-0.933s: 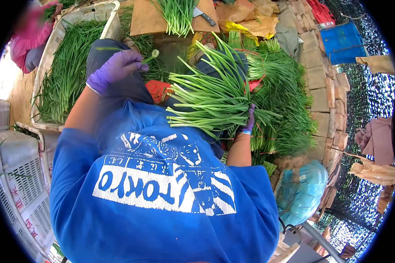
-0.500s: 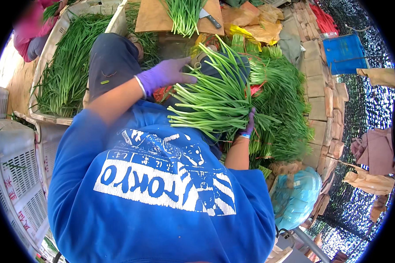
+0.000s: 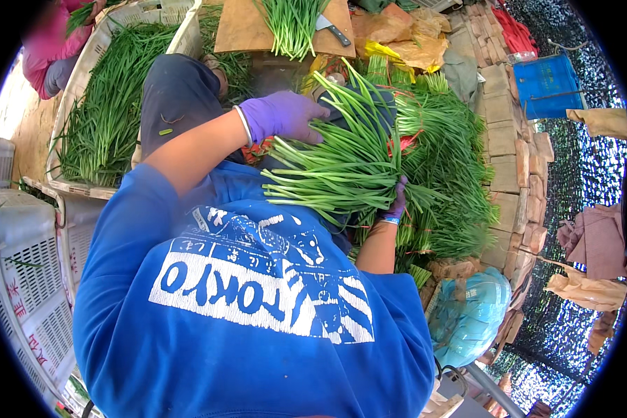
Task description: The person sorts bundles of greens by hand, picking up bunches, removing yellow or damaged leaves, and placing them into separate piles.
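Observation:
A loose, fanned bunch of garlic chives lies over my lap, its pale stem ends pointing left. My right hand, in a purple glove, is closed round the bunch at its right side; the chives partly hide its fingers. My left hand, also purple-gloved, reaches over the upper left stems with fingers stretched and a gap between thumb and fingers. Its fingertips are at the stems, and whether they touch them I cannot tell. Red ties show just behind the bunch.
Tied chives are piled at the right beside a brick edge. A white crate of loose chives stands left. Ahead, a wooden board bears chives and a knife. Another person sits at the far left.
My left hand has moved slightly right, further over the stems, and its fingers look less spread. My right hand keeps hold of the chives in nearly the same place.

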`<state>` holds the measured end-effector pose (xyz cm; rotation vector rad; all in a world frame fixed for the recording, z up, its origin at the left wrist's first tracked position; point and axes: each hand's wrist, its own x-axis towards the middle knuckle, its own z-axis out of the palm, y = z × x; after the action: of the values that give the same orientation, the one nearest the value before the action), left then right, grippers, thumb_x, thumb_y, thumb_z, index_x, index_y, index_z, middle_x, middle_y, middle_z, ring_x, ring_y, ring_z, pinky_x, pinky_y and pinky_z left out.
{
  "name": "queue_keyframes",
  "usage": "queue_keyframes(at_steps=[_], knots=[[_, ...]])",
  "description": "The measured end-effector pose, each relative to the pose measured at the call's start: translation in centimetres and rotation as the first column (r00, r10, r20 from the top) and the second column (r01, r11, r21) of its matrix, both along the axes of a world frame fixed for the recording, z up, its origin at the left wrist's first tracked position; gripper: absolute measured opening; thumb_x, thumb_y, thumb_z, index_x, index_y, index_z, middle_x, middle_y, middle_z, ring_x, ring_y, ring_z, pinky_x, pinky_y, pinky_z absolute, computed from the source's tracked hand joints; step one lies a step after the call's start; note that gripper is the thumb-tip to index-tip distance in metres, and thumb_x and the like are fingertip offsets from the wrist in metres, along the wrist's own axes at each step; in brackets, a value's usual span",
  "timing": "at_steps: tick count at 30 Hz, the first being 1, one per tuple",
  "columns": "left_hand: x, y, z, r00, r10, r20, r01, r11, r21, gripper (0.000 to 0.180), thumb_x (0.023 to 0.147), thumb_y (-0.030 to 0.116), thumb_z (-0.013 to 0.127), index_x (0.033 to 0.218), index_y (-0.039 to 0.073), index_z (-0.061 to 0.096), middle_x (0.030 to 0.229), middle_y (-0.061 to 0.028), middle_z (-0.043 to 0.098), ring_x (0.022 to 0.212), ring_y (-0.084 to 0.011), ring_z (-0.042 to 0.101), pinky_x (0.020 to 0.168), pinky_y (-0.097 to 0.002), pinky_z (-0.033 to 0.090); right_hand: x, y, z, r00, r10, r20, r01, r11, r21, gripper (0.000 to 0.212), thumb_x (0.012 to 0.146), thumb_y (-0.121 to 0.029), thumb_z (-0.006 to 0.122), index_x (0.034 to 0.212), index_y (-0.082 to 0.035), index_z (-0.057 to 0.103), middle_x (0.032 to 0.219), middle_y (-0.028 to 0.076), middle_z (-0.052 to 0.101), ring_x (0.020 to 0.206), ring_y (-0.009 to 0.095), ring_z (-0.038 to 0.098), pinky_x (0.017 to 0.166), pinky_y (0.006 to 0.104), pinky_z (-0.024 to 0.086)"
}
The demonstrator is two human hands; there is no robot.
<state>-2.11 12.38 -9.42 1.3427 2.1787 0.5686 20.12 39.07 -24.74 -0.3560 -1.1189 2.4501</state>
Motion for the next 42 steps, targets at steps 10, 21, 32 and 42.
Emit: queue_keyframes(at_steps=[10, 21, 32, 42], knots=[[0.4, -0.4, -1.0, 0.943, 0.058, -0.329, -0.125, 0.975, -0.185, 0.026, 0.066, 0.023, 0.055, 0.088, 0.013, 0.062, 0.080, -0.0124, 0.061, 0.077, -0.0300, 0.059, 0.068, -0.0400, 0.046, -1.1, -1.2, 1.4, 0.988, -0.051, 0.144, 0.056, 0.998, -0.026, 0.038, 0.076, -0.026, 0.060, 0.108, -0.008, 0.050, 0.106, 0.010, 0.055, 0.093, 0.025, 0.054, 0.081, 0.0405, 0.046], [-5.8, -10.2, -1.4, 0.745, 0.324, -0.583, -0.545, 0.800, -0.252, 0.016, 0.070, 0.021, 0.055, 0.078, 0.013, 0.066, 0.079, -0.0075, 0.064, 0.074, -0.0263, 0.062, 0.066, -0.0356, 0.049, -0.8, -0.5, -0.3, 0.997, 0.048, 0.054, -0.042, 0.994, -0.105, 0.042, 0.078, -0.027, 0.056, 0.115, -0.009, 0.047, 0.110, 0.011, 0.053, 0.096, 0.028, 0.053, 0.084, 0.0436, 0.044], [-1.5, -7.7, -2.8, 0.933, 0.214, 0.288, -0.222, 0.975, -0.007, 0.031, 0.078, 0.025, 0.060, 0.100, 0.004, 0.061, 0.092, -0.0107, 0.062, 0.088, -0.0196, 0.057, 0.080, -0.0295, 0.043, -0.9, -1.0, 0.8, 0.997, 0.069, 0.045, -0.065, 0.995, -0.081, 0.040, 0.073, -0.026, 0.060, 0.108, -0.008, 0.051, 0.107, 0.011, 0.054, 0.095, 0.028, 0.054, 0.084, 0.0437, 0.045], [-0.3, -5.9, -5.3, 0.533, 0.105, 0.839, -0.454, 0.873, 0.179, 0.024, 0.078, 0.014, 0.060, 0.098, -0.001, 0.061, 0.087, -0.0059, 0.062, 0.077, -0.0110, 0.055, 0.073, -0.0230, 0.044, -1.1, -0.8, 1.3, 0.995, 0.096, -0.011, -0.095, 0.994, 0.052, 0.043, 0.075, -0.033, 0.060, 0.108, -0.008, 0.047, 0.104, 0.011, 0.054, 0.091, 0.026, 0.055, 0.080, 0.0406, 0.046]])
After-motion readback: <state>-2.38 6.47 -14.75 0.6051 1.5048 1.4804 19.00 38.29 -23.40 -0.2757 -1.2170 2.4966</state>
